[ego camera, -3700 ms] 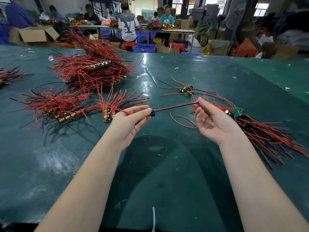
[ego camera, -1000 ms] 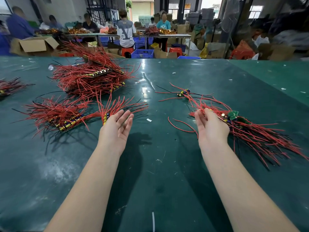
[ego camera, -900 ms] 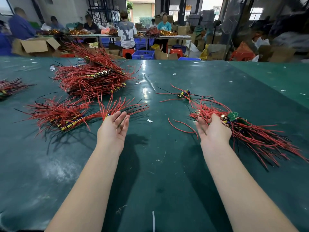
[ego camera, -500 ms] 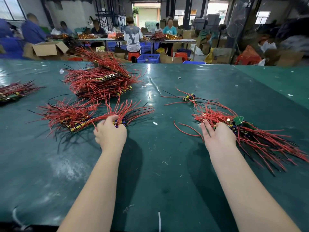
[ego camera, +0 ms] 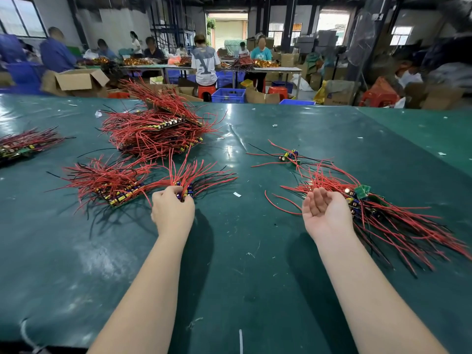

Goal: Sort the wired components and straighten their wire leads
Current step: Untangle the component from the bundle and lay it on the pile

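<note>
My left hand [ego camera: 171, 210] has its fingers curled round the component end of a small sorted bundle [ego camera: 196, 176] whose red and black leads fan away from me. To its left lies a wider sorted row [ego camera: 112, 182]. My right hand [ego camera: 325, 213] hovers palm up with loosely bent fingers and holds nothing, right beside the unsorted heap [ego camera: 398, 221] of red-wired components with a green board [ego camera: 362, 191]. A few loose components [ego camera: 288, 156] lie farther back.
A big stack of sorted wired boards [ego camera: 155, 131] sits at the back left, and another bundle [ego camera: 23, 145] at the far left edge. The green table cover [ego camera: 242, 264] stretches toward me. Beyond the table are people, cardboard boxes and blue crates.
My left hand put its component on the small bundle and now grips that bundle's end. My right hand drew back from the unsorted heap and turned palm up, holding nothing.
</note>
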A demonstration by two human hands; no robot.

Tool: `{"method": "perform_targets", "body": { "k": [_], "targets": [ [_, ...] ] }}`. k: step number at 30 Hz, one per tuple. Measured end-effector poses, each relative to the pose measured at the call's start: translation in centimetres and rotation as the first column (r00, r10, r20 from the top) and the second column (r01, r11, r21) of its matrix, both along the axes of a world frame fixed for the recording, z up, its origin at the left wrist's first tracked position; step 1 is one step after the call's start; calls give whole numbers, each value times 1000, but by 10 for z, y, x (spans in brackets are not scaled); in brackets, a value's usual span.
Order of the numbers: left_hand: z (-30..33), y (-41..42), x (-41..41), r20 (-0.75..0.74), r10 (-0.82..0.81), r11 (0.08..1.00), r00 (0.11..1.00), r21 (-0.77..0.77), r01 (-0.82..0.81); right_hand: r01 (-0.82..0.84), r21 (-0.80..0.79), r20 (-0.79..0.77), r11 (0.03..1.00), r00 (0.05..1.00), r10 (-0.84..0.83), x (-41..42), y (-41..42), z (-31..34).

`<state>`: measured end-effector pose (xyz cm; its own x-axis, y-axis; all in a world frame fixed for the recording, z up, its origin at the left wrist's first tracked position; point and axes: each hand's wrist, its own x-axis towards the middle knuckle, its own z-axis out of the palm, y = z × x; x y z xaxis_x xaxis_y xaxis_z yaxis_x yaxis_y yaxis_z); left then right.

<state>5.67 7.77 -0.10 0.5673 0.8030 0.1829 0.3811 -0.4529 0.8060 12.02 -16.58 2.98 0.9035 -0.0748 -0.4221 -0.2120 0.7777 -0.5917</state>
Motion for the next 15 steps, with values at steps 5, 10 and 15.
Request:
{"method": "perform_targets", "body": {
  "k": [5,10,15],
  "targets": [
    [0,2,7,223,8,994,975,-108,16,-59,7,21,998,998,59,-1,3,0],
    [2,1,16,354,143,894,924,-447,33,-118,-5,30,993,993,118,-1,3,1],
    [-1,8,23,360,198,854,912,-519,19,-180,53,44,982,983,178,-2,6,4]
  ]
}}
